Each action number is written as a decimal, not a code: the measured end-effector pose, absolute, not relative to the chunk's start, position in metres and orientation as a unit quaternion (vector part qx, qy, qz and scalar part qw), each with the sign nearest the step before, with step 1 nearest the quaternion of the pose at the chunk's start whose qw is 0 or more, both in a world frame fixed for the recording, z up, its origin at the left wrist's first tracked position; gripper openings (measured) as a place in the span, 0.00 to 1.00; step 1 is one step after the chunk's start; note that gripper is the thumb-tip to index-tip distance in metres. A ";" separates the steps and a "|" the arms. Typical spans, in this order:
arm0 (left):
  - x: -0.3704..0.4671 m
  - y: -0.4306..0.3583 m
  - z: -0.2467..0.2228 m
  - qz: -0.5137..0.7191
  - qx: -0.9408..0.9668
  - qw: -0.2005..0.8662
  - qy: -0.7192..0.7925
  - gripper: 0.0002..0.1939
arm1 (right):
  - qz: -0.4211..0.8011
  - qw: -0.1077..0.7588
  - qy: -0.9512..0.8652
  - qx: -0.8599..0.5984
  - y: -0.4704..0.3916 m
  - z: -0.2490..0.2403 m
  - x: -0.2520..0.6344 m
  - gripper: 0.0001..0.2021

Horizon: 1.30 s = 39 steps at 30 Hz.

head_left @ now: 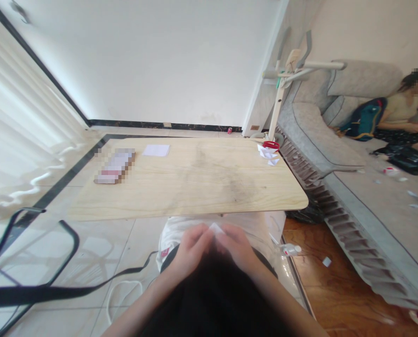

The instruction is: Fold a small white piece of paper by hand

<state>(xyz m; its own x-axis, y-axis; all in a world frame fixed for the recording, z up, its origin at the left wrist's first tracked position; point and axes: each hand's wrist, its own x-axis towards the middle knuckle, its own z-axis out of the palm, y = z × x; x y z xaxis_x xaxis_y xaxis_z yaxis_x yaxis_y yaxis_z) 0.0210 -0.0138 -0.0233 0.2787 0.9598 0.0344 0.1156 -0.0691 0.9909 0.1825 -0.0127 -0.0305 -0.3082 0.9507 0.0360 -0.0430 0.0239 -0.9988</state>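
Close to my body, below the table's near edge, a small piece of folded white paper [216, 228] is pinched between both hands. My left hand [196, 243] grips it from the left, and my right hand [234, 243] from the right. Only its pointed upper part shows; fingers hide the rest. On the wooden table [181, 187], several folded white paper pieces [268, 152] lie at the far right corner beside a red ring-shaped thing [271, 145]. A stack of flat white paper [156, 150] rests at the far left.
A blurred-out phone-like object [115, 166] lies on the table's left side. A sofa [335, 117] stands to the right, with a seated person [402, 110] on it. A plastic bottle [290, 249] is on the floor at right. Black metal tubing [70, 243] stands at lower left.
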 end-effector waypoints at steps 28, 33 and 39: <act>0.018 -0.014 -0.029 0.416 0.627 0.476 0.455 0.22 | 0.560 0.439 -0.575 -0.404 -0.011 -0.033 0.188 0.20; 0.019 -0.016 -0.031 0.392 0.650 0.485 0.435 0.21 | 0.560 0.420 -0.585 -0.409 -0.013 -0.029 0.186 0.18; 0.022 -0.017 -0.028 0.377 0.614 0.527 0.451 0.21 | 0.533 0.416 -0.608 -0.416 -0.014 -0.028 0.186 0.19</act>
